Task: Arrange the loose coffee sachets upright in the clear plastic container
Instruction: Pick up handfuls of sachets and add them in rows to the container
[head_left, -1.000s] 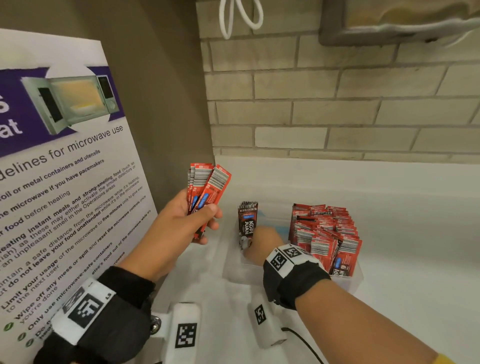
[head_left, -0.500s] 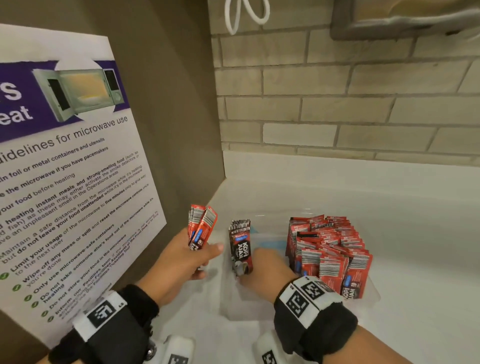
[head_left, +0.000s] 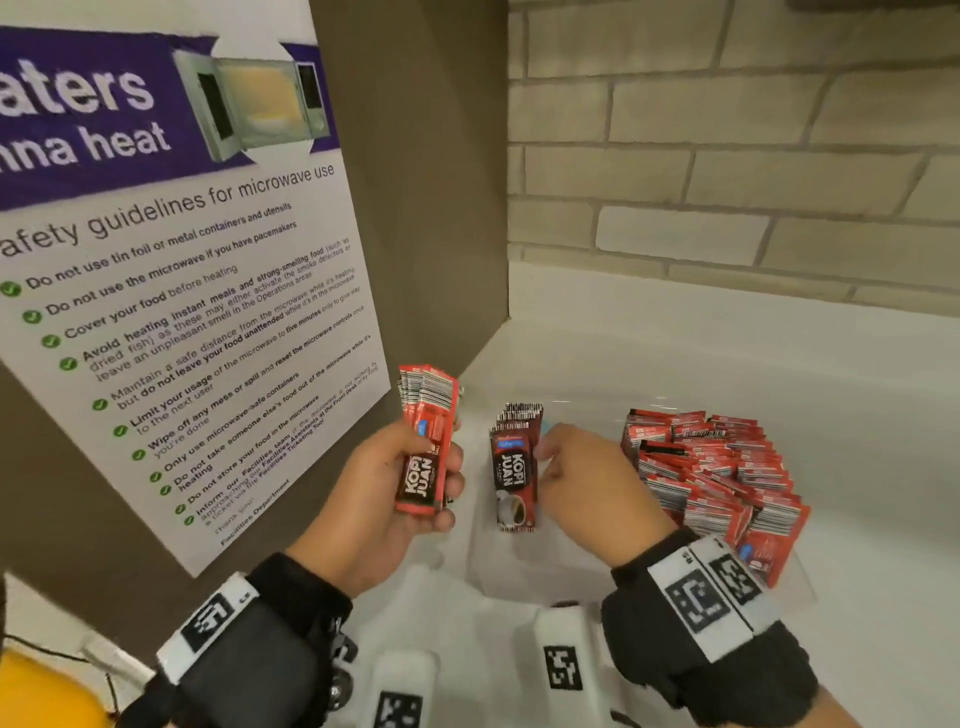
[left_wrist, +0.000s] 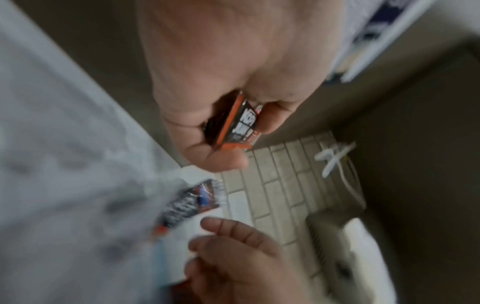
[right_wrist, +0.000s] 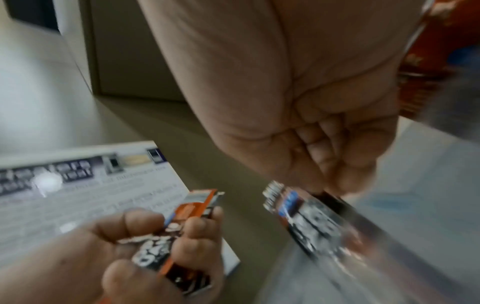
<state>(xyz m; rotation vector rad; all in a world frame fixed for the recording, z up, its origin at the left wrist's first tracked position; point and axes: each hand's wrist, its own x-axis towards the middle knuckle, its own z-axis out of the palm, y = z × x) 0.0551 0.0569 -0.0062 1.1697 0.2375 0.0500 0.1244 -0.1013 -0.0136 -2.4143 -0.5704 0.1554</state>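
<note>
My left hand (head_left: 441, 467) grips a bundle of red coffee sachets (head_left: 423, 441) upright, just left of the clear plastic container (head_left: 519, 577). In the left wrist view the bundle's lower end (left_wrist: 239, 125) sits between the curled fingers (left_wrist: 223, 162). A small stack of sachets (head_left: 514, 467) stands on end at the container's left end. My right hand (head_left: 550, 457) rests its loosely curled fingertips against the stack's right side, also shown in the right wrist view (right_wrist: 335, 174). Several sachets (head_left: 717, 478) stand packed in the container's right half.
A microwave safety poster (head_left: 182, 312) hangs on the brown side panel close on the left. A brick wall (head_left: 727, 156) rises behind the white counter (head_left: 857, 405). White tagged blocks (head_left: 561, 665) lie near the front edge.
My left hand has lowered its bundle and turned the printed front toward me, closer to the container. My right hand has slid from over the small stack to its right side.
</note>
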